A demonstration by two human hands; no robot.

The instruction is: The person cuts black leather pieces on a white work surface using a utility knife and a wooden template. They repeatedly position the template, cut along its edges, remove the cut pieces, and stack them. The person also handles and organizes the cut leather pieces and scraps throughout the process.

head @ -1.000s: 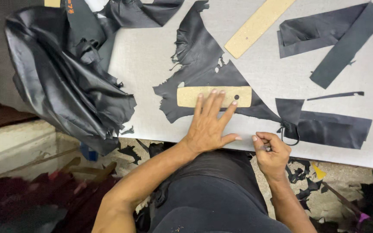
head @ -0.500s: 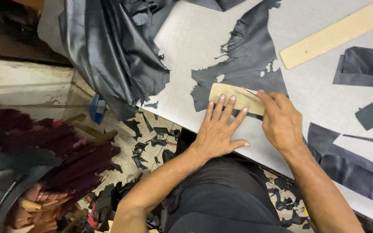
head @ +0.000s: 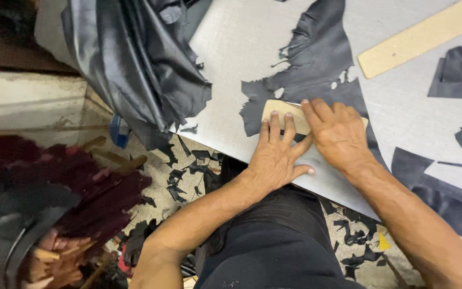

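Both hands have stayed on the tan template [head: 282,111] since half a second ago; only the view shifted a little. This template lies flat on the dark leather piece [head: 316,64], under the fingertips. The left hand [head: 276,155] presses it with spread, flat fingers, gripping nothing. The right hand [head: 338,131] covers the template's far end, fingers extended. A crumpled dark hide [head: 135,59] lies well left of the template, and a long tan strip [head: 423,35] lies beyond it.
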